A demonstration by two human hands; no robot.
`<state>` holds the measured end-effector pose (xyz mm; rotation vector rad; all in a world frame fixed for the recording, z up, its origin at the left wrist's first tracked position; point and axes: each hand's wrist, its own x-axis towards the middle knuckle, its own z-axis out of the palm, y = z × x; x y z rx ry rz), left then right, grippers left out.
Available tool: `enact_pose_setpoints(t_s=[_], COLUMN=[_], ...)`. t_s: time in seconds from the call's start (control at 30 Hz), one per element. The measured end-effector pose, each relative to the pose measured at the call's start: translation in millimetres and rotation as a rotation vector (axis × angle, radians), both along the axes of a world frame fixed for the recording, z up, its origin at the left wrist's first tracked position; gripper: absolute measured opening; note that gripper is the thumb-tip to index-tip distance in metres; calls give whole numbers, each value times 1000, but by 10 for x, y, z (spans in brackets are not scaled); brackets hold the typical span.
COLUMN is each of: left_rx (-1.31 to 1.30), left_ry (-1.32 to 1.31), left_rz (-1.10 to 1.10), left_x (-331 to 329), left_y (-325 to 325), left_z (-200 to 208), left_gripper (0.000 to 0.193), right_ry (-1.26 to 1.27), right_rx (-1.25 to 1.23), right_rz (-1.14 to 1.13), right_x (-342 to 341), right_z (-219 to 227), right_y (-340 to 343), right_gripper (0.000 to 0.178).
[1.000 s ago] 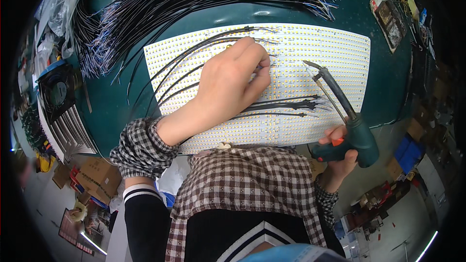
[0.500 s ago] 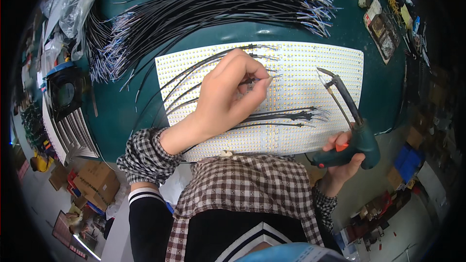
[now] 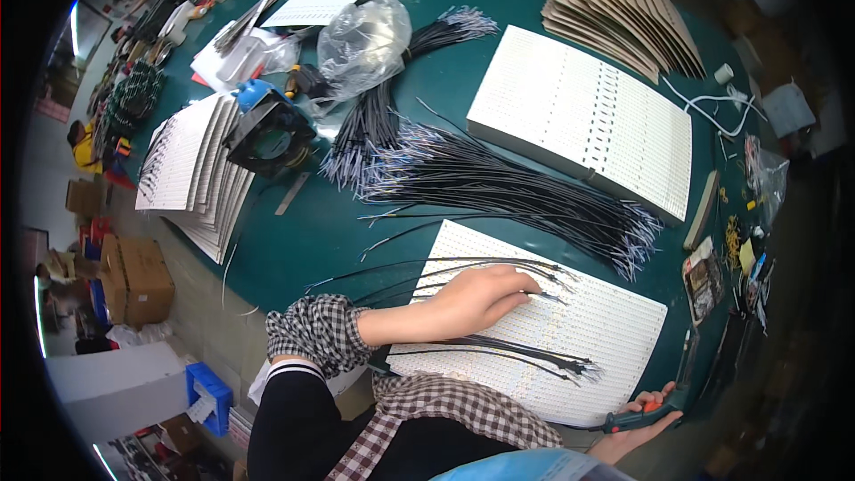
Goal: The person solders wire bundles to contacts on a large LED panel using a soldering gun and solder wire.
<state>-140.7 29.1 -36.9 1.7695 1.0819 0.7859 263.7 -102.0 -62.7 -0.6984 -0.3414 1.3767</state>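
My left hand hovers low above a white LED board, thumb and fingers pinched on a thin black cable whose stripped end pokes out past the fingertips. Other black cables lie across the board, some above and some below this hand, their bare wire ends toward its middle. At the board's lower right corner, my right hand is wrapped around a dark green soldering gun with a red trigger. Its tip points up, beside the board's right edge.
A thick bundle of black cables lies behind the board. Past it sit a stack of white LED boards and brown cardboard sheets. More boards and a black fan stand at left; a blackened tray is at right.
The view has swung left and up, showing more of the table. My right hand has lowered the soldering gun away from above the board to its right edge. The left hand still pinches a cable.
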Motion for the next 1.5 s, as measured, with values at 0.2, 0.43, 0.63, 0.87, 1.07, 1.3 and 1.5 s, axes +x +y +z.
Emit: enact_pose_setpoints(t_s=[0.2, 0.43, 0.63, 0.87, 1.07, 1.3, 1.5], left_rx=[-238, -179, 35, 164, 13, -449, -388], left_ry=[-303, -484, -409, -314, -188, -111, -234], left_rz=[246, 346, 440, 494, 427, 204, 19], left_x=[-232, -205, -129, -122, -64, -195, 287], left_y=[267, 445, 451, 473, 534, 563, 602], left_z=[525, 753, 675, 696, 716, 989, 1018], left_gripper=[21, 24, 25, 21, 21, 16, 29], right_ry=[269, 285, 319, 315, 292, 136, 175], right_rx=[-25, 149, 191, 210, 170, -3, 36], right_rz=[-96, 29, 50, 19, -57, -342, -339], right_x=[-2, 50, 66, 40, 176, 125, 13], right_z=[-41, -141, -190, -175, -164, -190, -272], right_y=[110, 113, 42, 65, -38, 157, 278], right_gripper=[59, 61, 61, 59, 63, 67, 66])
